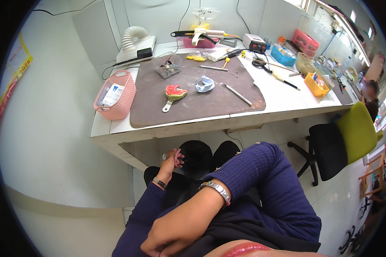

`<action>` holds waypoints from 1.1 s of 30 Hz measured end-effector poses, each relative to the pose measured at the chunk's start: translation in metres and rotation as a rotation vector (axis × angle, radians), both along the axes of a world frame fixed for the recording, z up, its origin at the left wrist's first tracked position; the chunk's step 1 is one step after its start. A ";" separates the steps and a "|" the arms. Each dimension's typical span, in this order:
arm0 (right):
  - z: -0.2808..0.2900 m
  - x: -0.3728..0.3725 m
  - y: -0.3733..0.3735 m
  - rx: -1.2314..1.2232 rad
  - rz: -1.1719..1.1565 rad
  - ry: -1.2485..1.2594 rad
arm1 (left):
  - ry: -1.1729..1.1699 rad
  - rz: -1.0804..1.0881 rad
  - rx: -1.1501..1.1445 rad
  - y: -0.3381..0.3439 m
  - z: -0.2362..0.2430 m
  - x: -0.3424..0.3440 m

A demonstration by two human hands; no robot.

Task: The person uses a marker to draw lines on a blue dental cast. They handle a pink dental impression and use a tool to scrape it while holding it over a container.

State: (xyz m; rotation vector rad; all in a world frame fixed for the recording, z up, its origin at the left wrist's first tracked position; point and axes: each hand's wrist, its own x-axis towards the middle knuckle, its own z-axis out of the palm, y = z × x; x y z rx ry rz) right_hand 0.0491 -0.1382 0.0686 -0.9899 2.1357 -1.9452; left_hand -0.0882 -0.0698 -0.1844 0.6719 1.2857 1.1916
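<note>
My left hand (171,162) is closed on a small pink piece (177,158), held low in front of the desk; its kind is too small to make out. My right hand (169,233) lies across my lap, near the dark cloth of my clothes. Its fingers are curled and the fingertips are hidden, so anything in them does not show. On the brown work mat (154,118) above my left hand rests a metal impression tray (174,95) filled with red and green material. Beside it sits a crumpled-looking pale blue piece (205,84).
A pink basket (116,96) stands at the desk's left edge. Slim metal tools (238,94) and a clear box (168,66) lie on the mat. A control box (254,43) and yellow basket (316,84) are farther right. Below are a black round container (196,156) and a green-backed chair (358,132).
</note>
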 end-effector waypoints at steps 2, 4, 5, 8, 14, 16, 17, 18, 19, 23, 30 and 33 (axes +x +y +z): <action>0.001 0.004 0.004 0.054 0.018 -0.074 | 0.006 -0.006 -0.001 -0.001 0.000 -0.001; 0.014 0.010 0.020 0.207 0.157 -0.147 | 0.004 -0.003 -0.002 -0.002 0.002 -0.001; 0.017 0.012 0.026 0.226 0.203 -0.180 | 0.004 -0.003 0.000 -0.002 0.000 0.000; 0.017 0.016 0.039 0.231 0.296 -0.282 | 0.015 -0.011 -0.007 -0.003 -0.002 0.000; 0.005 0.017 0.037 0.155 0.193 -0.322 | 0.009 -0.002 0.002 -0.002 -0.004 0.000; 0.003 0.016 0.033 0.151 0.141 -0.297 | 0.023 0.000 -0.003 -0.001 -0.004 0.002; 0.004 0.014 0.033 0.134 0.115 -0.272 | 0.017 -0.001 -0.007 -0.001 -0.004 0.002; 0.005 0.013 0.032 0.116 0.089 -0.247 | 0.010 -0.002 -0.010 0.000 -0.004 0.002; 0.006 0.012 0.032 0.098 0.063 -0.223 | 0.003 -0.003 -0.013 -0.001 -0.004 0.002; 0.019 0.005 0.031 0.031 0.055 -0.191 | -0.013 0.000 -0.013 -0.001 -0.007 -0.001; -0.007 0.015 0.024 0.080 0.044 -0.151 | 0.022 -0.029 -0.023 -0.001 -0.002 0.000; -0.008 0.023 0.038 -0.095 -0.061 -0.059 | 0.022 -0.025 -0.031 -0.003 0.003 0.002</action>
